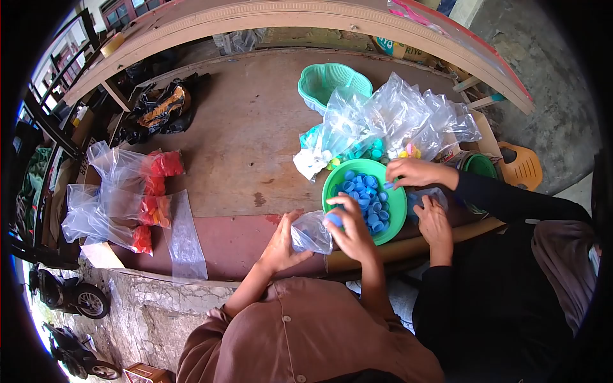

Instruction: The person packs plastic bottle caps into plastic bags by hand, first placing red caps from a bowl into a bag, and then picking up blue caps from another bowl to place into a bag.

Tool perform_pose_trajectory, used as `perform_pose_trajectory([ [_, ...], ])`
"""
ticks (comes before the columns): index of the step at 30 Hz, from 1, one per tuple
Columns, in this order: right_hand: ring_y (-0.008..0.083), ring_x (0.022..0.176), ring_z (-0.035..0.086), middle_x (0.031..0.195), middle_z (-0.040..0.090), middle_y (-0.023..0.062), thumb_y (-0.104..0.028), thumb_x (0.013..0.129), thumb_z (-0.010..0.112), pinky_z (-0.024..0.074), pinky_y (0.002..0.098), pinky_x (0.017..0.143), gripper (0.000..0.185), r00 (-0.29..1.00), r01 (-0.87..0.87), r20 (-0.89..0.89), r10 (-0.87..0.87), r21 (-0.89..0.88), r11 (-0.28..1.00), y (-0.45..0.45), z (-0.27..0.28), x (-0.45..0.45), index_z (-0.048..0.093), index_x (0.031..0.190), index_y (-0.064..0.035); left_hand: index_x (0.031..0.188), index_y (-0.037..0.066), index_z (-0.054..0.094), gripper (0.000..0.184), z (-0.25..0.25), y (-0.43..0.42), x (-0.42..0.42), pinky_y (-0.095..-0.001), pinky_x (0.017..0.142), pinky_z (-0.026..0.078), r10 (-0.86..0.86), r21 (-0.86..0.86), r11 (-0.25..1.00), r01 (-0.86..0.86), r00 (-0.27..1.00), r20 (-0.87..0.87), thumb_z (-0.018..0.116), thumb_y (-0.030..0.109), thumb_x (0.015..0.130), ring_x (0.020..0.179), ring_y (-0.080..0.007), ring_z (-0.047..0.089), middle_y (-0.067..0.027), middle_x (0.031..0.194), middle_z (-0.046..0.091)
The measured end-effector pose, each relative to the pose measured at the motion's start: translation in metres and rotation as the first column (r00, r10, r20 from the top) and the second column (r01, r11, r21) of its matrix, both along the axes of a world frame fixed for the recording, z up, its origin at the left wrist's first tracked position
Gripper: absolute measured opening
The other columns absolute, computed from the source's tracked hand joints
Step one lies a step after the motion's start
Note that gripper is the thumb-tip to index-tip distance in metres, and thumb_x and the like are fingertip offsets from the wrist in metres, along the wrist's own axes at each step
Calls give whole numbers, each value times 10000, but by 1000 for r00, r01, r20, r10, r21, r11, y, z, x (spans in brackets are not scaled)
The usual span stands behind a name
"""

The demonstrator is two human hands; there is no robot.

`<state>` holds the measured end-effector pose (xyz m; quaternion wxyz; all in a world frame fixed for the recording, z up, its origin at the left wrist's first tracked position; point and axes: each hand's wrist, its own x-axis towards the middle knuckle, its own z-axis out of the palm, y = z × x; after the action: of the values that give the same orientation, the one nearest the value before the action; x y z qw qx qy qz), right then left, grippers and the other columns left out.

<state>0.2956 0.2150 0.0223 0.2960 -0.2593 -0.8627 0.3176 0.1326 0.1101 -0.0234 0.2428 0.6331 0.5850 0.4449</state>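
My left hand (284, 247) grips a clear plastic bag (311, 232) near the table's front edge, its mouth towards my right hand. Pinched in my right hand (353, 237) is a blue bottle cap (333, 220), close beside the bag. Just beyond that hand stands a green basin (401, 220) filled with blue bottle caps (368, 191). A co-worker in black sleeves reaches over the basin's right rim with one hand (415, 172), a blue cap at the fingertips. The co-worker's other hand (435, 223) holds a clear bag (426, 199).
Filled bags of red caps (155, 201) lie at the left beside a flat plastic sheet (186, 236). Behind the basin are large clear bags (402, 112) and a turquoise basket (306, 86). A black plastic bag (159, 108) sits at the back left. A wooden rail (287, 18) spans the far side.
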Motion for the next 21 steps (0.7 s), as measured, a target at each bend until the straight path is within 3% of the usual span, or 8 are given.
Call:
perform_pose_trajectory([
  [4, 328, 1191, 347, 1214, 448, 143, -189, 790, 608, 277, 398, 984, 205, 995, -63, 83, 56, 87, 994, -16, 5, -11, 601, 922, -32, 1244, -20, 256, 846, -6, 1, -1, -415, 965, 331, 8, 25, 1000, -7, 999, -43, 735, 180, 575, 1139, -379, 379, -219, 1215, 377],
  [6, 305, 1174, 378, 1215, 451, 146, -207, 796, 611, 291, 397, 979, 235, 994, -105, -41, 100, -142, 984, -9, 4, -10, 600, 952, -32, 1244, -17, 257, 846, -3, 0, 0, -417, 964, 332, 6, 16, 1000, -6, 1000, 8, 734, 182, 574, 1131, -377, 384, -219, 1201, 384],
  [9, 290, 1021, 500, 1080, 529, 124, -184, 776, 625, 402, 375, 849, 222, 967, 135, -154, -200, -357, 924, 22, -23, 5, 583, 943, -44, 1244, -16, 256, 839, 4, -1, 0, -416, 965, 331, 21, -29, 999, -21, 1000, 5, 730, 187, 582, 1136, -374, 381, -218, 1206, 380],
  [11, 276, 887, 548, 960, 555, 122, -111, 749, 627, 438, 359, 753, 190, 918, 395, -14, -397, -83, 915, 38, -33, 19, 583, 919, -39, 1245, -16, 257, 836, 4, -1, -1, -413, 964, 332, 15, -9, 1000, -15, 1000, 6, 727, 187, 584, 1135, -373, 381, -218, 1205, 380],
  [13, 298, 824, 542, 920, 546, 130, -115, 720, 644, 437, 392, 718, 225, 831, 506, 101, -546, 267, 820, 51, -52, 30, 580, 925, -47, 1245, -16, 257, 833, 5, -1, -2, -411, 962, 333, 7, 7, 1000, -7, 1000, 7, 725, 188, 587, 1135, -372, 380, -219, 1204, 380],
  [14, 311, 819, 540, 913, 545, 128, -125, 701, 657, 437, 409, 713, 249, 785, 527, 156, -600, 341, 778, 57, -62, 33, 580, 926, -53, 1244, -17, 258, 830, 6, -1, -2, -410, 961, 334, 8, 3, 1000, -8, 1000, 3, 723, 189, 588, 1134, -372, 381, -219, 1201, 381],
  [17, 318, 816, 543, 887, 551, 131, -125, 698, 655, 437, 395, 710, 249, 693, 563, 335, -638, 301, 770, 61, -75, 36, 574, 923, -54, 1243, -19, 259, 827, 6, -1, -2, -408, 958, 336, 9, 1, 1000, -9, 1000, 2, 722, 190, 590, 1131, -372, 383, -221, 1195, 383],
  [21, 328, 801, 548, 863, 559, 137, -104, 693, 656, 442, 391, 703, 246, 716, 585, 309, -626, 222, 780, 66, -86, 39, 565, 913, -42, 1241, -22, 260, 823, 7, -2, -2, -408, 950, 343, 17, -13, 1000, -17, 1000, -8, 721, 194, 594, 1122, -374, 391, -224, 1187, 385],
])
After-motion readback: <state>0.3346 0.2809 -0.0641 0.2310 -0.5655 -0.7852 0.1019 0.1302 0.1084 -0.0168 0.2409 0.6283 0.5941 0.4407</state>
